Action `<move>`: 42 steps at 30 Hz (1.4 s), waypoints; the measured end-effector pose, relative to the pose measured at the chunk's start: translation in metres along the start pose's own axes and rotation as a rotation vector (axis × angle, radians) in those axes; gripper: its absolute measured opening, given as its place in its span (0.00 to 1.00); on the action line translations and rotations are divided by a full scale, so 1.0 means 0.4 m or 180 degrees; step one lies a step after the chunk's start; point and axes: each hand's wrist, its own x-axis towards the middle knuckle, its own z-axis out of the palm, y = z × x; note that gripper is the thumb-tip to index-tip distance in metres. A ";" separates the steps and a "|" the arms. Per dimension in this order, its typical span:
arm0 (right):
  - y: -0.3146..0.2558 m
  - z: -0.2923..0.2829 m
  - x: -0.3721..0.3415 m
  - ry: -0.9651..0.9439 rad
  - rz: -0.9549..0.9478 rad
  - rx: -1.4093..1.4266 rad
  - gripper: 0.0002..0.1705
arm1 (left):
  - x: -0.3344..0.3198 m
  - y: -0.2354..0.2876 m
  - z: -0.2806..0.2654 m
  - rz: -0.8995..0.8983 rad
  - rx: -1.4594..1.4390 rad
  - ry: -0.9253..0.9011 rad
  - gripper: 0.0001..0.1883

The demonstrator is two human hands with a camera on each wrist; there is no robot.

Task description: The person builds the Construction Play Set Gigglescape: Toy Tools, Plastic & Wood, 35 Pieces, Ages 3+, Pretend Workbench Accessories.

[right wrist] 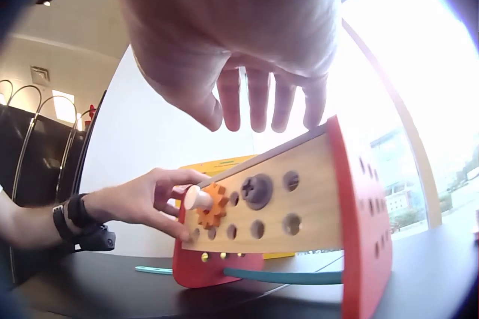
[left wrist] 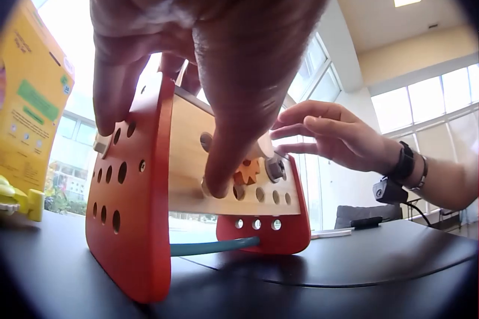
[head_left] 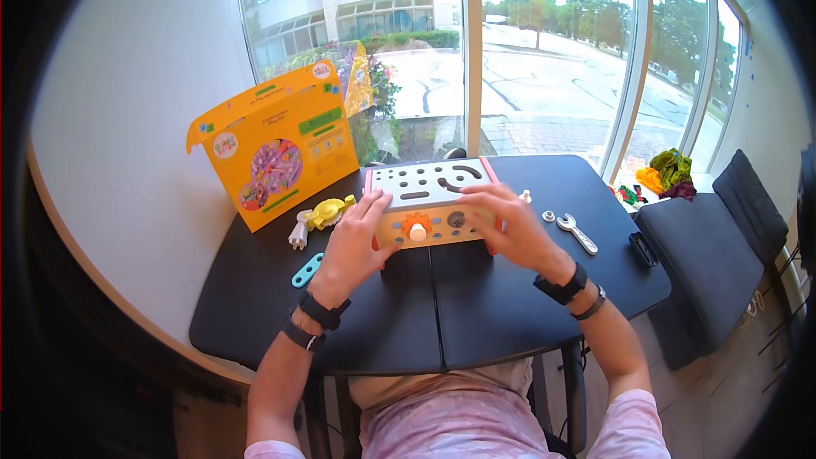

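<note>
**Red-and-wood toy bench (right wrist: 322,199) lies lengthwise between two hands**

It stands on the black folding table (head_left: 374,323), its long axis running left to right across the person's front, pale perforated top upward and wooden face to the near side. What counts here, I'd judge, is that each hand has its own end of that length.

The left hand (head_left: 350,246) grips the left end, thumb against the wooden face, fingers over the top and outer side. The right hand (head_left: 523,234) is open, fingers reaching over the right end; from here I can't tell whether any fingertip touches it.

On the wooden face, the orange gear (right wrist: 215,213) with its pale round-headed peg (right wrist: 197,198) sits toward the left, nearer the gripping hand. The grey cross-slotted screw (right wrist: 258,193) sits to its right, closer to the open hand. Both hands come from the near side, so that face lies right within their reach, the peg pointing back toward the person.
</note>
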 end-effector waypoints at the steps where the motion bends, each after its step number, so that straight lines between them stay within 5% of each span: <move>1: 0.015 -0.022 -0.003 0.0214 0.0013 -0.0123 0.12 | 0.000 -0.006 0.004 0.0008 -0.0039 0.0010 0.45; 5: 0.109 -0.113 -0.004 0.0863 0.0596 -0.0423 0.11 | 0.002 -0.011 0.002 0.0087 -0.0150 0.0041 0.45; 8: 0.208 -0.145 -0.001 0.0603 0.1113 -0.0564 0.12 | -0.002 -0.012 0.013 0.0121 -0.0076 0.0107 0.45; 15: 0.475 -0.050 -0.096 -0.1545 0.1187 -0.2501 0.33 | -0.007 -0.013 0.020 -0.0036 -0.0232 0.0085 0.41; 19: 0.531 -0.004 -0.084 -0.2136 0.1366 -0.2896 0.22 | -0.006 -0.016 0.018 0.0013 -0.0175 0.0078 0.41; 22: 0.547 0.000 -0.076 -0.2007 0.1191 -0.2874 0.12 | -0.004 -0.008 0.013 0.0027 -0.0123 0.0102 0.41; 25: 0.537 -0.008 -0.082 -0.0832 0.0658 -0.1877 0.11 | -0.006 -0.005 0.012 0.0060 -0.0103 0.0125 0.41; 28: 0.449 -0.045 -0.009 -0.0395 0.0800 -0.1317 0.13 | -0.008 -0.008 0.017 0.0058 -0.0102 0.0152 0.41; 31: 0.310 -0.078 0.064 0.0232 0.1582 -0.0009 0.16 | -0.010 -0.005 0.019 0.0047 -0.0077 0.0150 0.41; 36: 0.187 -0.057 0.085 0.0299 0.1253 0.1394 0.19 | -0.012 -0.014 0.027 0.0053 -0.0047 0.0154 0.42; 42: 0.175 0.028 0.037 0.0170 0.1057 0.1138 0.19 | -0.013 -0.010 0.021 0.0063 -0.0059 0.0144 0.41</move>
